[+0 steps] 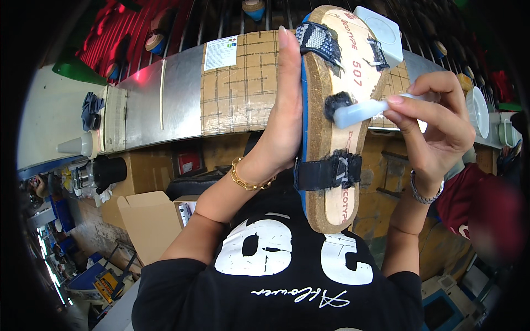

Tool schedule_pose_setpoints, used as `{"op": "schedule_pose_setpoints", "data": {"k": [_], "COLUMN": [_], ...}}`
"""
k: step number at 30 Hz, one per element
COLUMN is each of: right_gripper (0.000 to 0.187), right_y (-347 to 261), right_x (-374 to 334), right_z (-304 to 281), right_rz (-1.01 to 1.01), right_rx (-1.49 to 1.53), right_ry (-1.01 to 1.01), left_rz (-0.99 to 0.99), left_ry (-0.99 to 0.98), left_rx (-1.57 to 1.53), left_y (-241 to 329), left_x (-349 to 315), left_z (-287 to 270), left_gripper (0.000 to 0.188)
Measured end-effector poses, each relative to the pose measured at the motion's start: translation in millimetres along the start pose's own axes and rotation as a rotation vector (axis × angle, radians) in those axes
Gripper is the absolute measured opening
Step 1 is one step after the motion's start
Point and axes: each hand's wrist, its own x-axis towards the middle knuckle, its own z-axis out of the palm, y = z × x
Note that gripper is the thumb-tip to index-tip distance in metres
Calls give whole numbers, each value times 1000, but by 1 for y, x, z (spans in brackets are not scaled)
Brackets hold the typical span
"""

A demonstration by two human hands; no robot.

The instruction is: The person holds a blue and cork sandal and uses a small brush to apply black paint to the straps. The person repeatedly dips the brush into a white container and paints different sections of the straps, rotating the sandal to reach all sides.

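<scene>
An unfinished sandal with a cork-brown edge, a pale insole face and a blue layer along its left side stands upright before me. My left hand grips it from the left, thumb raised along the edge, the other fingers hidden behind. Woven and black strap ends are folded onto the pale face at top and bottom. Between finger and thumb, my right hand pinches a translucent pale plastic applicator. Its broad end meets a dark fuzzy patch at mid-sole; I cannot tell whether that patch is bristles or strap end.
Behind the sandal, a tape-covered cardboard sheet lies on a metal counter, with a white container beyond. Several shoes sit on a red-lit roller rack. A person in a dark red top is close at right.
</scene>
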Motion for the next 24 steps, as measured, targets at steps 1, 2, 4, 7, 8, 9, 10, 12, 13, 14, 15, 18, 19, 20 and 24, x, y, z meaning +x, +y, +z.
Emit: {"op": "schedule_pose_setpoints", "data": {"k": [1,2,4,7,8,9,10,12,13,14,15,18,19,20,24], "right_gripper": [30,30,30,32,33,33,33,32,31,31,30,29,29,29,31], "right_y": [-1,-3,-8,-13,-15,-17,-18,-18,-18,-19,-20,-22,-22,-22,-23], "right_x": [0,-1,-1,-3,-4,-4,-4,-3,-2,-2,0,1,2,2,2], "right_z": [0,0,-1,-2,-1,-2,-2,-5,-6,-8,-10,-9,-9,-8,-6], "right_rz": [3,6,28,56,64,67,63,49,55,62,84,106,100,94,55], "right_rx": [-5,-10,-14,-3,3,4,2,-6,-5,-4,6,8,2,-5,-16], "right_ry": [-11,-23,-43,-69,-78,-87,-100,-126,-144,-161,-183,-196,-191,-185,-173], "left_rz": [5,11,-7,11,17,24,23,31,39,47,34,-30,-69,-80,10], "left_ry": [3,7,-9,-14,-17,-20,-27,-12,9,29,-4,-81,-93,-74,38], "left_rx": [42,85,14,-55,-88,-123,-173,-115,-5,104,73,-89,-188,-211,-77], "left_y": [1,2,3,1,0,-1,-1,0,3,4,4,6,11,14,11], "left_x": [0,-1,-1,-1,-1,0,1,1,0,-1,1,6,6,6,5], "left_z": [-1,-2,-1,-5,-7,-10,-12,-12,-10,-9,-11,-17,-18,-16,-6], "left_gripper": [93,93,94,94,94,93,93,92,92,91,91,91,91,91,92]}}
